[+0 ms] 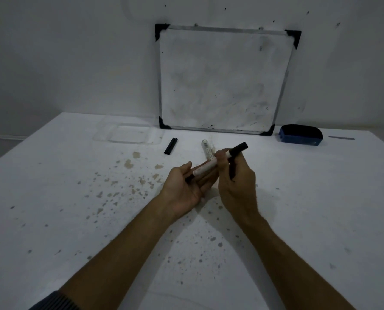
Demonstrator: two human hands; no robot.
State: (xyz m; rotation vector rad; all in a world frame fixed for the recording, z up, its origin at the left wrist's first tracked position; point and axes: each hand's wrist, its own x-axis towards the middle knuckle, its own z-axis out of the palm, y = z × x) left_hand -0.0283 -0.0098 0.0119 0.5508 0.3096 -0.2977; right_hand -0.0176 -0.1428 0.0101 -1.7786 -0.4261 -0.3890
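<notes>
- My right hand pinches a white-barrelled marker pen with a black cap near its cap end. The pen is lifted off the stained white table, with the cap aimed toward the board.
- My left hand is released, palm up, with straight fingers under the pen's rear end. I judge it is steadying the pen for uncapping.
- A dark strip shows under my right fingers; I cannot tell what it is.
- Markers: two. The second white marker lies flat just behind my hands.
- Two short black sticks, possibly caps, lie touching side by side.
- One metal-framed whiteboard leans on the wall, ready for writing. One blue felt eraser sits beside it, and there is one clear plastic tray.
</notes>
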